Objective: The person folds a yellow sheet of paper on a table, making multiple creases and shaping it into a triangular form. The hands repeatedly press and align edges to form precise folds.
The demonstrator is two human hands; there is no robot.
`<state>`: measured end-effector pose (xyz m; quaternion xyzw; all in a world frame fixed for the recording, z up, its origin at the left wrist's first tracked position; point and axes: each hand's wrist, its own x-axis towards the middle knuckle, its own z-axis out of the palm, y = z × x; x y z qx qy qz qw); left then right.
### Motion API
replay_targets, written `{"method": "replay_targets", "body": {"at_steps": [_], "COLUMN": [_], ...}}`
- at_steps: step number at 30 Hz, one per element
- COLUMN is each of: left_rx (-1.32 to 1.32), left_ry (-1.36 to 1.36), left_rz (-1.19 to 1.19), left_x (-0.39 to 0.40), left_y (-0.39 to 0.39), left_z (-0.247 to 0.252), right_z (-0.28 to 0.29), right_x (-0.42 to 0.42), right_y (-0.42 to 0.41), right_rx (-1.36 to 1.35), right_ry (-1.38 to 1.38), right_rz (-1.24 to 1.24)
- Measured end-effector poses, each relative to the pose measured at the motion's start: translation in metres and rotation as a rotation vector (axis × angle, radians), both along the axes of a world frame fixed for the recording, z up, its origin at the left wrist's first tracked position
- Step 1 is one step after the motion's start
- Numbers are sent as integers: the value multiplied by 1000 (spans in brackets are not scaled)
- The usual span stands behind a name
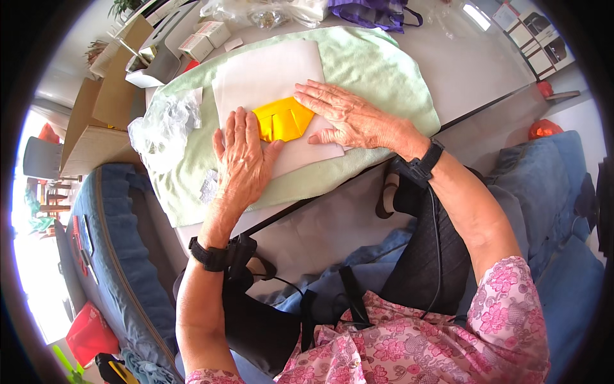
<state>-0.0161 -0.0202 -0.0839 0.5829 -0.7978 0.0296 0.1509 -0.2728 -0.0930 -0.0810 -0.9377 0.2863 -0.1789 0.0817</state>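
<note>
A piece of shiny yellow foil or paper (pixel 284 119) with creased folds lies on a stack of white paper (pixel 268 67). Under the paper is a pale green towel (pixel 379 72) spread over the table. My left hand (pixel 244 156) rests flat at the yellow piece's left edge, thumb near its lower edge. From the right, my right hand (pixel 348 115) reaches flat over the paper, its fingertips at the yellow piece's upper right edge and its thumb apart, lower down. Neither hand grips anything. The parts beneath the fingers are hidden.
Crumpled clear plastic (pixel 165 129) and a small silvery scrap (pixel 209 186) lie left on the towel. Beyond are small white boxes (pixel 206 41), a grey organizer (pixel 160 65) and a purple bag (pixel 369 12). A cardboard box (pixel 96 129) stands left. Wrist straps carry cables.
</note>
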Motion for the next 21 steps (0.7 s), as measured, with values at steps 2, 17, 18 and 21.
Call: {"method": "replay_targets", "body": {"at_steps": [2, 17, 18, 21], "left_rx": [13, -13, -10, 13], "left_ry": [34, 96, 99, 111], "left_rz": [-11, -68, -68, -69], "left_x": [1, 7, 7, 9], "left_y": [-1, -1, -2, -3], "left_z": [3, 18, 19, 22], "right_z": [4, 9, 9, 9], "right_x": [0, 3, 3, 4], "right_y": [0, -5, -5, -7], "right_rx": [10, -234, -255, -263], "right_ry": [-14, -22, -13, -28], "right_rz": [-5, 10, 7, 10]}}
